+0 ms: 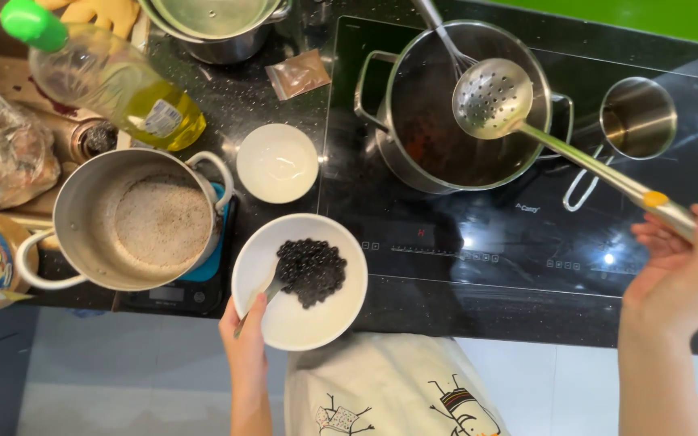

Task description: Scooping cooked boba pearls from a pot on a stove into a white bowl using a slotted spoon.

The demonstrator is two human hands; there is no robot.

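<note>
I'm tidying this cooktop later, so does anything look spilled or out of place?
Nothing looks spilled. One oddity: the oil bottle lies tilted across the counter, cap on, beside the pot of white grains. The black pearls sit inside their white bowl.

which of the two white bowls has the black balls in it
The larger white bowl, held by the left hand at the counter's front edge; the smaller white bowl behind it holds none.

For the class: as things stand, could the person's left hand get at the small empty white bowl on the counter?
Probably not freely: the left hand holds the bowl of dark pearls with a spoon, so it is occupied, though the small white bowl lies unobstructed beyond.
</note>
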